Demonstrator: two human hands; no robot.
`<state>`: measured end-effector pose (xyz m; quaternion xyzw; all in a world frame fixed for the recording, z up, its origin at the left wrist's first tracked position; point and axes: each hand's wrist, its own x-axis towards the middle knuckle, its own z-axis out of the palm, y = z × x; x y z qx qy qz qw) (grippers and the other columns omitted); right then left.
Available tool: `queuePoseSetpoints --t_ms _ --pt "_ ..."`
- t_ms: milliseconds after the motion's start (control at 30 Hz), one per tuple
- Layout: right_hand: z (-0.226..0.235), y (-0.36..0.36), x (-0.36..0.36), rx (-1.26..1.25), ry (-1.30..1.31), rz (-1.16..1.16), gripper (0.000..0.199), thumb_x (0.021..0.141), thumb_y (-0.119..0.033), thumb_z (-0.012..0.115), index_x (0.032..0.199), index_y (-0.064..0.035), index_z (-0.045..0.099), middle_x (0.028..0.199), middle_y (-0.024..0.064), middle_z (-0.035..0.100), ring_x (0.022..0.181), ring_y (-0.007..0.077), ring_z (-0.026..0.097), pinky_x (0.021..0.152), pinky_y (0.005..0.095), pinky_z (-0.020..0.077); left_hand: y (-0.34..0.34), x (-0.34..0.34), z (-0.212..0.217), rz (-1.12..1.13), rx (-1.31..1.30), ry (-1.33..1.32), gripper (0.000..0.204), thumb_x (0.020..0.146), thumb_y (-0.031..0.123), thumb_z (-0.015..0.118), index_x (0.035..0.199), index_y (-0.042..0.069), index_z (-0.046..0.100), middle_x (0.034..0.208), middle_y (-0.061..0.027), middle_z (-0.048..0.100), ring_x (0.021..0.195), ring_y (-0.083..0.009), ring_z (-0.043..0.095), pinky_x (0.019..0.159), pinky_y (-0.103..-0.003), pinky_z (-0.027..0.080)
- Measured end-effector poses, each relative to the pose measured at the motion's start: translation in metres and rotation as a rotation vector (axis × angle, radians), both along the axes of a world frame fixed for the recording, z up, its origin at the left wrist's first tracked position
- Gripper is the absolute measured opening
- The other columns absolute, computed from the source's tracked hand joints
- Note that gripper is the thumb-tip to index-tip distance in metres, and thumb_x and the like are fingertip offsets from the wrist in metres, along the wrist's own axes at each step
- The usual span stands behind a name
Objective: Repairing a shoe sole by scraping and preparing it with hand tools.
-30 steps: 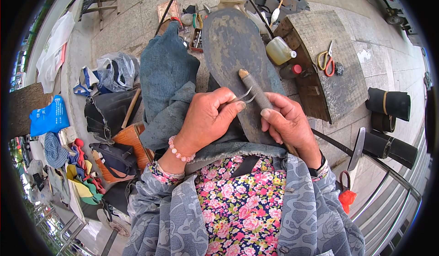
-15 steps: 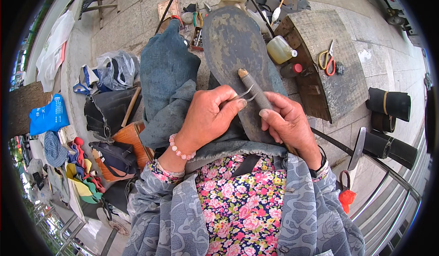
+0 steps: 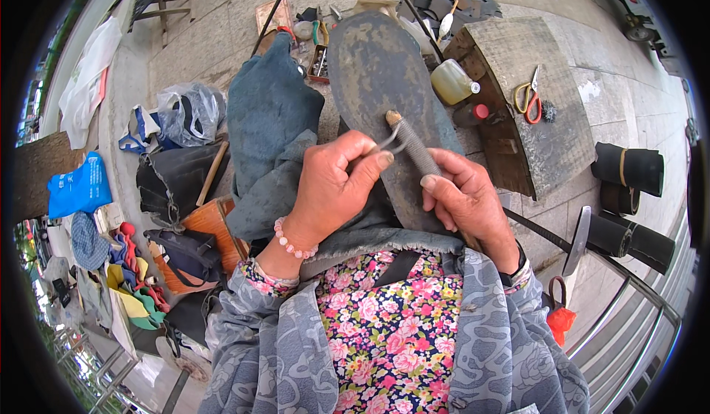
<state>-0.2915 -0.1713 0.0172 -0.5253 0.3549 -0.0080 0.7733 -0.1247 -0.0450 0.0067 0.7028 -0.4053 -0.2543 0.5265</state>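
Observation:
In my right hand [image 3: 473,199] is a rod [image 3: 416,148], ribbed grey along its length with a worn tan tip, fingers closed around its lower part. My left hand [image 3: 329,192] pinches a thin curved grey strand [image 3: 390,137] between thumb and forefinger. The strand bends beside the rod near its tip; whether it is wire or cord I cannot tell. Beneath both lies a large dark sole-shaped slab [image 3: 373,52], scuffed and stained, resting across my lap. Dark blue cloth [image 3: 270,111] covers my legs.
A wooden block [image 3: 547,111] at the right bears scissors [image 3: 529,100]. Beside it are a yellowish bottle [image 3: 452,81] and a red-capped bottle [image 3: 471,114]. A long knife [image 3: 577,240] and black rolls [image 3: 629,166] lie farther right. Bags and an orange box [image 3: 214,229] crowd the left.
My left hand has shifted slightly left, and the strand in it now sits higher along the rod, nearer the tip. My right hand and the rod stay in place.

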Motion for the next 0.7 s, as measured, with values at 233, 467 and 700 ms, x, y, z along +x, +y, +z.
queuePoseSetpoints --t_ms 233,467,700 --pt "0.0013 -0.0009 0.0003 0.020 -0.023 -0.002 0.037 0.090 -0.012 0.061 0.124 0.0006 0.053 0.065 -0.0001 0.057 0.042 0.0034 0.042 0.038 0.0189 0.0297 0.0033 0.0007 0.0000 -0.142 0.129 0.029 0.015 0.087 0.010 0.067 0.078 0.000 0.059 0.060 0.0005 0.051 0.058 -0.0028 0.043 0.049 -0.024 0.035" --pt "0.0004 -0.0010 0.0010 0.021 -0.005 -0.001 0.037 0.090 -0.011 0.061 0.124 0.0003 0.053 0.065 -0.0001 0.057 0.042 0.0032 0.042 0.038 0.0186 0.0296 0.0031 0.0009 -0.0018 -0.129 0.155 0.030 0.013 0.086 0.008 0.065 0.078 0.000 0.059 0.060 -0.0006 0.052 0.058 -0.0033 0.044 0.049 -0.025 0.036" --pt "-0.0003 -0.0001 0.0012 0.006 -0.005 0.006 0.037 0.090 -0.011 0.060 0.124 -0.0002 0.053 0.066 0.0000 0.057 0.042 0.0034 0.042 0.037 0.0186 0.0297 -0.0001 -0.0036 -0.0058 -0.048 0.055 0.034 0.016 0.089 0.011 0.065 0.080 0.000 0.059 0.064 0.0023 0.054 0.059 -0.0027 0.043 0.050 -0.023 0.035"
